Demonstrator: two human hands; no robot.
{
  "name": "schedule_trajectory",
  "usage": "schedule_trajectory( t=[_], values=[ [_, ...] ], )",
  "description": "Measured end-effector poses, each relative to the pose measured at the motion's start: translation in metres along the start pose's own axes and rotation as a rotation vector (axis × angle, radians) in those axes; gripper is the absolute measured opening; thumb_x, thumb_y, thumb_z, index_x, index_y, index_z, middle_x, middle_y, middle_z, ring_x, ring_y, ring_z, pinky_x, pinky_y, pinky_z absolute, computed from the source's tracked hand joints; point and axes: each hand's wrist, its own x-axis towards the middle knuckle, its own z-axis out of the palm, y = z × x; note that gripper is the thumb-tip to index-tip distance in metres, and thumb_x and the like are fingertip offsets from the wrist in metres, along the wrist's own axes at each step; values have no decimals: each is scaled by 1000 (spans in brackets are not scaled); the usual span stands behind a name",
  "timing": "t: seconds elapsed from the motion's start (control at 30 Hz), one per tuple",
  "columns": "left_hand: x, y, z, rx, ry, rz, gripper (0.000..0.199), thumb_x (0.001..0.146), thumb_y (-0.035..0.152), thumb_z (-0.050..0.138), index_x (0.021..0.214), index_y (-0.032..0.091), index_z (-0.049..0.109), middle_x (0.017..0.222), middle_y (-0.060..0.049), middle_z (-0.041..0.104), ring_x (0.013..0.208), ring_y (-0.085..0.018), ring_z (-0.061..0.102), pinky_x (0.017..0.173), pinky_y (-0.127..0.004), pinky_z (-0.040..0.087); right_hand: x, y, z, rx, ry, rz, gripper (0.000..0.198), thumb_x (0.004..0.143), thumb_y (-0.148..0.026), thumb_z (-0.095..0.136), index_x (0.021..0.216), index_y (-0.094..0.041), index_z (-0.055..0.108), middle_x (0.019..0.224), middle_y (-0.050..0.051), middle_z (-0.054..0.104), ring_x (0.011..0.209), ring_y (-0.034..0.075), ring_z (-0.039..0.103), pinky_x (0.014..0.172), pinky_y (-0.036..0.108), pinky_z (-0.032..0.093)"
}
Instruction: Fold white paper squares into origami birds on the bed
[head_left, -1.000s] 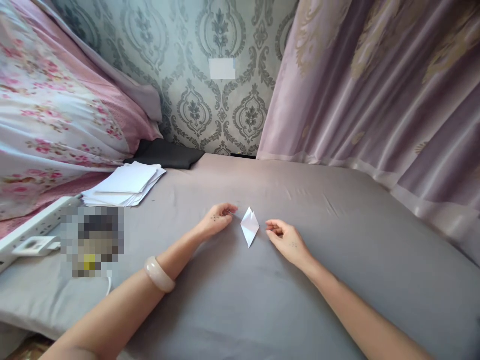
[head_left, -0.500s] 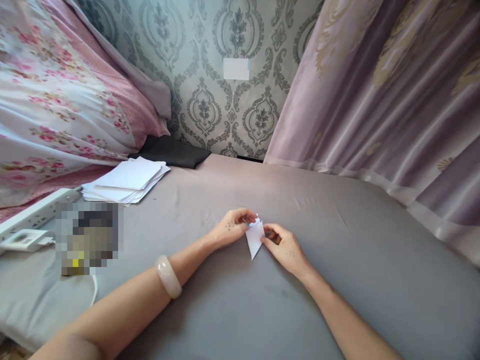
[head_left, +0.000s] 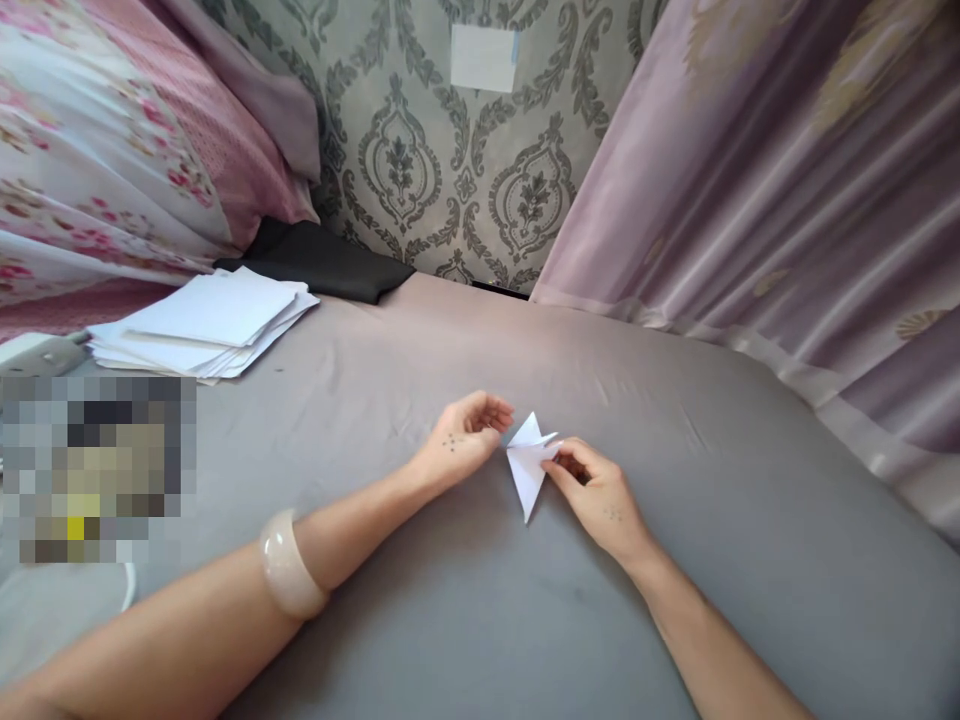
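A folded white paper shape with several pointed tips hangs over the grey cloth, its longest point downward. My right hand pinches its right side between thumb and fingers. Just left of the paper is my left hand, fingers loosely bent and apart from the thumb, with nothing seen between them. A narrow gap seems to part its fingertips from the paper's left corner. A pale bangle circles my left forearm.
A stack of white paper sheets lies at the back left, before a dark folded item. A power strip and a blurred-out patch are at the left edge. Curtains hang along the right.
My left hand has let go of the paper and moved slightly left. In my right hand the paper has shifted right and its upper points have spread apart. The view has tilted down.
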Motion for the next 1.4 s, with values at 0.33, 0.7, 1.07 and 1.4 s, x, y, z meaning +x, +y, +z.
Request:
schedule_trajectory(
  t=[0.33,0.7,1.07,1.4],
  values=[
    [4,-1,-8,-74,222,-66,28,61,10,44,82,15,62,77,-4,65,76,-15,61,74,-29,49,5,0,-8,-3,-155,33,13,84,-34,59,84,-23,66,91,2,64,80,16,56,70,27,44],
    [-4,0,-7,168,-73,-32,38,58,5,45,90,16,62,91,-5,66,86,-19,59,76,-30,48,8,3,-11,220,36,209,29,69,-23,56,95,-20,67,94,5,69,87,18,61,74,30,48],
    [-16,-9,4,686,-250,149,10,81,29,59,79,21,54,82,-1,59,79,-18,54,71,-29,42,0,-4,-2,253,150,205,25,65,-18,48,83,-19,66,76,4,71,72,16,65,65,27,49],
    [-10,-4,-3,796,-227,132,14,86,35,57,92,23,63,92,-3,63,92,-21,56,82,-32,43,-3,2,1,221,179,152,26,68,-11,46,81,-20,66,73,0,72,65,13,64,60,24,47]
  ],
)
